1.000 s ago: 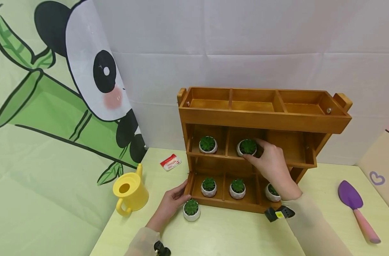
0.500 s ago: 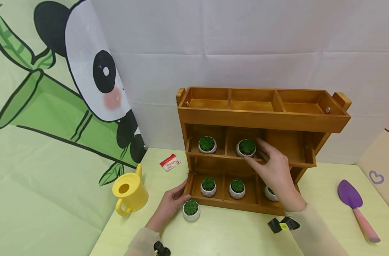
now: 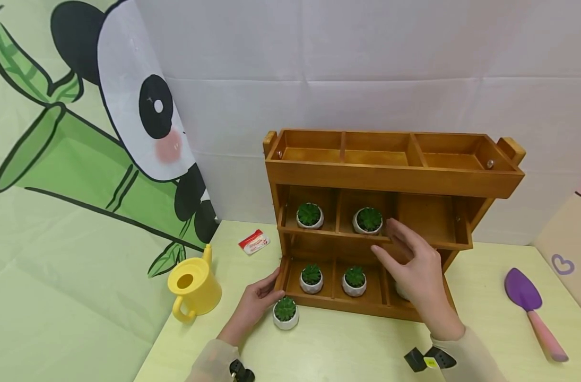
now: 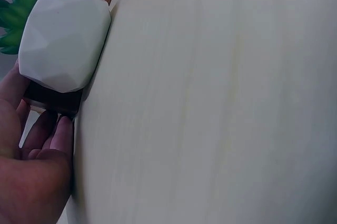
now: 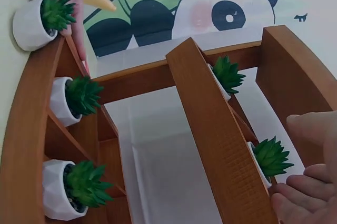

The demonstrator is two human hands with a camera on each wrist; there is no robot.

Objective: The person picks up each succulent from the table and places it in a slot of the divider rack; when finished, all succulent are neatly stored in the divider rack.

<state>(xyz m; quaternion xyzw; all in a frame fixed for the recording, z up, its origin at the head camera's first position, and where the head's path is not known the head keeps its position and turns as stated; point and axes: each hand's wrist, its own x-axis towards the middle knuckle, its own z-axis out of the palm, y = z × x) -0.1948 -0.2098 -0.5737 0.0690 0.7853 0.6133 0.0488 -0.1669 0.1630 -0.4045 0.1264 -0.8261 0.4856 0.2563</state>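
Observation:
My left hand (image 3: 254, 305) grips the lower left corner of a brown wooden plant rack (image 3: 395, 180), thumb at the front and fingers at the end. Beside that thumb a potted succulent (image 3: 286, 313) in a white faceted pot stands on the table; the left wrist view shows its pot (image 4: 63, 40) close up. My right hand (image 3: 419, 273) holds nothing, thumb and fingers spread, just right of and below a succulent (image 3: 368, 220) in the middle tier's centre compartment. Another succulent (image 3: 310, 215) sits in that tier's left compartment.
The bottom tier holds succulents (image 3: 354, 281), one partly hidden behind my right hand. A yellow watering can (image 3: 196, 286) stands at left, near a red-and-white packet (image 3: 254, 242). At right lies a purple trowel (image 3: 524, 291) with a pink handle. A panda-printed cloth hangs behind.
My right hand has let go of the succulent in the middle tier's centre compartment and drawn back down and right. The left hand keeps its place at the rack corner.

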